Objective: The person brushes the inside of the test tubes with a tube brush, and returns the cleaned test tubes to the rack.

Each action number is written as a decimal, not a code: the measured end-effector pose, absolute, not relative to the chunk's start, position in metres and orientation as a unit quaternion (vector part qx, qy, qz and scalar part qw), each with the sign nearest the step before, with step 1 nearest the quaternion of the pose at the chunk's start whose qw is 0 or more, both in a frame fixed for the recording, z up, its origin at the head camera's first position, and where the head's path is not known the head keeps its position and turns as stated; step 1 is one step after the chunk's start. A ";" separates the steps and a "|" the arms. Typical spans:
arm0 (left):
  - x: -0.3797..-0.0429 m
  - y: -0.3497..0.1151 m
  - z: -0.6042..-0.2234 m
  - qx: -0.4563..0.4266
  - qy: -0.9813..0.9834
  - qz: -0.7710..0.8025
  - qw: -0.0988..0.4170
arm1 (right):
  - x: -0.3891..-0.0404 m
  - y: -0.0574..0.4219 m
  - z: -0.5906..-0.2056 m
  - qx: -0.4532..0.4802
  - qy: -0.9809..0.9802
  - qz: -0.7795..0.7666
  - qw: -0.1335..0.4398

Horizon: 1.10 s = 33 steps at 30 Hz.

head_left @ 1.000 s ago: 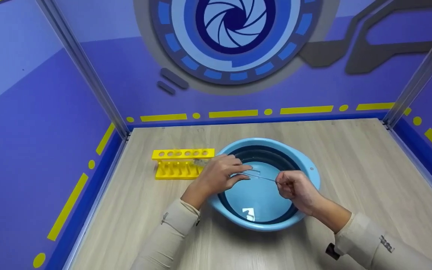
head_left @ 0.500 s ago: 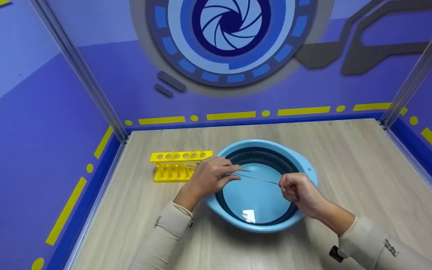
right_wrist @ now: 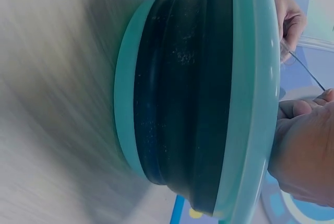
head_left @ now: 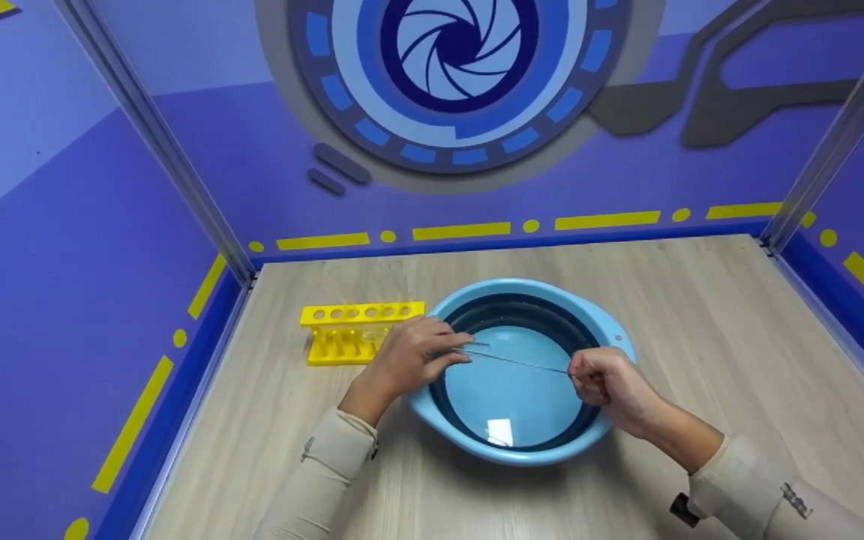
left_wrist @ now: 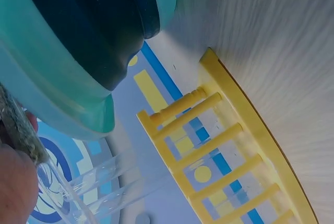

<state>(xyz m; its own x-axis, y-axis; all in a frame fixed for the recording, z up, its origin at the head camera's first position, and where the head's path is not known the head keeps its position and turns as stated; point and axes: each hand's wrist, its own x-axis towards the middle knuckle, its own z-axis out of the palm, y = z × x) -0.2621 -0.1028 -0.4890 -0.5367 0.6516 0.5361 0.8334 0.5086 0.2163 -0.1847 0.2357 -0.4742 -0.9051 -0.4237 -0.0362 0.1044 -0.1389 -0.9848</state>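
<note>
Over the light-blue basin [head_left: 507, 455], my left hand [head_left: 409, 356] holds a clear test tube [left_wrist: 60, 187], lying nearly level with its mouth toward the right. Inside the tube, close to the left fingers, show the grey bristles [left_wrist: 21, 130] of a test tube brush. Its thin twisted wire handle [head_left: 518, 362] comes out of the mouth and spans to my right hand [head_left: 612, 386], whose curled fingers grip the wire's end above the basin's right side. The left fingers cover part of the tube.
Left of the basin stands a yellow test tube rack [head_left: 327, 358]; faint clear tubes [left_wrist: 99, 177] rise from it. Water seems to lie in the basin, with a bright reflection. Patterned blue panels [head_left: 207, 150] border the wooden table [head_left: 702, 300] at the back and sides.
My right hand has moved right and slightly down, and more wire shows between the hands. My left hand has shifted left with the tube. The bristles no longer show left of it in the head view.
</note>
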 end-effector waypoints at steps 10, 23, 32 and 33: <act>-0.259 -0.109 -0.490 -0.421 -0.855 -0.249 0.175 | -0.184 0.251 -0.474 -0.126 0.623 -0.754 0.167; -0.257 -0.120 -0.492 -0.408 -0.858 -0.260 0.170 | -0.183 0.259 -0.469 -0.124 0.638 -0.745 0.149; -0.257 -0.128 -0.492 -0.395 -0.864 -0.259 0.173 | -0.181 0.267 -0.468 -0.130 0.637 -0.747 0.136; -0.256 -0.129 -0.493 -0.393 -0.866 -0.258 0.172 | -0.181 0.268 -0.469 -0.132 0.637 -0.747 0.136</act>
<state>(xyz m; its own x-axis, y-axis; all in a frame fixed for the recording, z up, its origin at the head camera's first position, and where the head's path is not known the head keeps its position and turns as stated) -0.2563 -0.1290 -0.4932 -0.6326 0.5913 0.5002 0.7686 0.5590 0.3111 -0.1813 0.2682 -0.4687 -0.9285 -0.3706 0.0245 0.0346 -0.1520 -0.9878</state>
